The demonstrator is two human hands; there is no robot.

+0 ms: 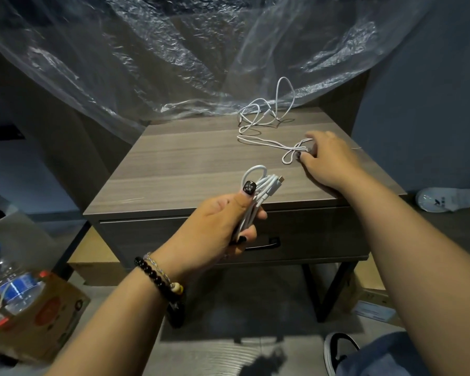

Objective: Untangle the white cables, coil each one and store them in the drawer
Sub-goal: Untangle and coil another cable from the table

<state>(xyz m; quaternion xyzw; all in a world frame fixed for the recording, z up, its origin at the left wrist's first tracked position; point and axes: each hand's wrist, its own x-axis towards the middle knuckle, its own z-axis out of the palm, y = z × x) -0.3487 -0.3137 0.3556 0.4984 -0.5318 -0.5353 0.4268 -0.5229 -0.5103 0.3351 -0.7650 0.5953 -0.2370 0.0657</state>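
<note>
The wooden nightstand (201, 164) serves as the work surface, and its drawer (310, 234) below the top is closed, so nothing appears to be stored yet. A loose white cable (266, 123) sprawls over the back right of the top in slack loops, one loop rising against the clear plastic sheet (147, 63) behind it; it looks thin, soft and not yet coiled. The right hand (329, 156) reaches to its near end and pinches it between curled fingertips, probably to draw it in for winding. The left hand (220, 221) hovers in front of the drawer, fingers and thumb wrapped round a coiled cable (261, 188), a tidy bundle with its plug poking out, likely kept aside until the drawer opens.
</note>
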